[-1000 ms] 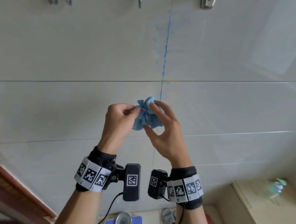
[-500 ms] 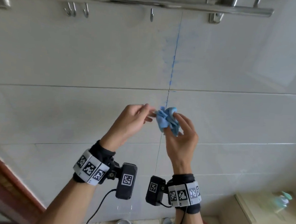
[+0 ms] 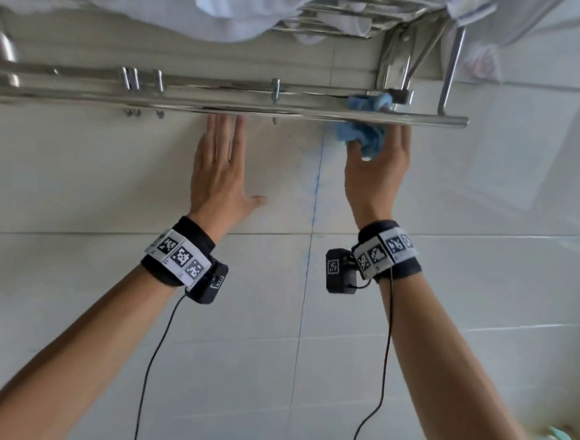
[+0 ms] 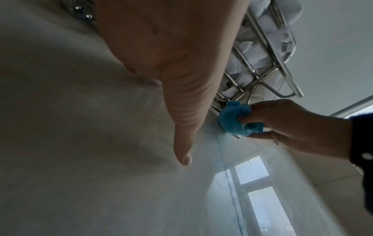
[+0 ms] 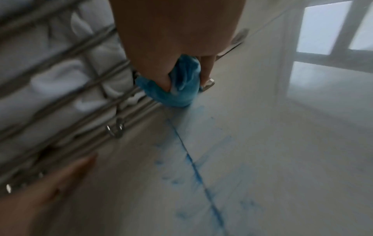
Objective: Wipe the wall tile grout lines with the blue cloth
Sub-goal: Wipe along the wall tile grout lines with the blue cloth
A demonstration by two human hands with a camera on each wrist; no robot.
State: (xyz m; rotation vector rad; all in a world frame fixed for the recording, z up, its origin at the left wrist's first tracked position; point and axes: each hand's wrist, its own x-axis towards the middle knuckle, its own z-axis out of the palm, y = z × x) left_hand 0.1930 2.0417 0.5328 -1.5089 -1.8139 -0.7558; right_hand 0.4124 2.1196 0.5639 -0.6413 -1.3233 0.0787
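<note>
Closest to the camera are two bare arms reaching up, each with a black wrist band (image 3: 177, 255) that has black-and-white square marks on it. A thin black cord (image 3: 150, 364) hangs down from each band.

Next comes the left hand (image 3: 218, 168). It lies flat on the wall (image 3: 79, 170) with its fingers straight and its thumb sticking out to the side. It holds nothing.

A little to the right is the right hand (image 3: 377, 172). Its fingers are curled round the blue cloth (image 3: 363, 135), which is bunched into a ball. The right wrist view shows the cloth pushed against the wall at the top of the blue line (image 3: 315, 194).

That blue line runs straight down the wall between two tiles, and it sits between the two hands. Faint blue smears lie on the tiles on both sides of it.

Just above the hands a shiny metal bar (image 3: 221, 106) runs across the wall, with small hooks (image 3: 275, 91) behind it. The cloth sits right under this bar, and part of it shows above the bar too.

Highest up is a metal shelf (image 3: 347, 21) with white towels (image 3: 159, 1) lying on it.
</note>
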